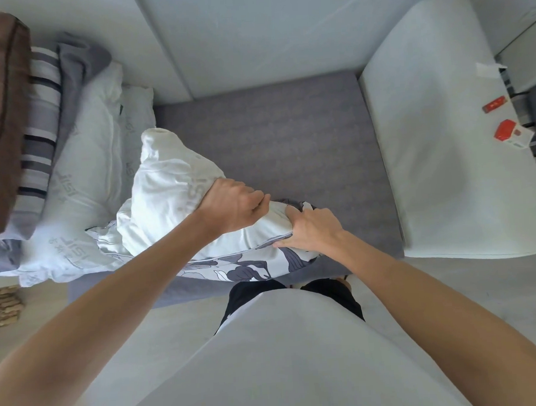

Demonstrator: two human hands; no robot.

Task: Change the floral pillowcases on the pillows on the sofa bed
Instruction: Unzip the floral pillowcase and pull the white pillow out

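Hands clamped: left hand (pixel 230 206) gripping white pillow (pixel 168 188), right hand (pixel 312 228) pinching floral pillowcase (pixel 242 270), faint lettering unreadable

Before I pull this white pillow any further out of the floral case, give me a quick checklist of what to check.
1. Left hand grips the white pillow: ok.
2. Right hand holds the floral pillowcase at its opening: ok.
3. Pillow mostly out of the case: ok, only its near end is still inside.
4. Grey sofa bed seat has bare space beyond the pillow to lay it down: ok.
5. Red box on the white armrest lies apart from the pillow: ok.
6. Fresh pillowcase ready nearby: cannot tell.
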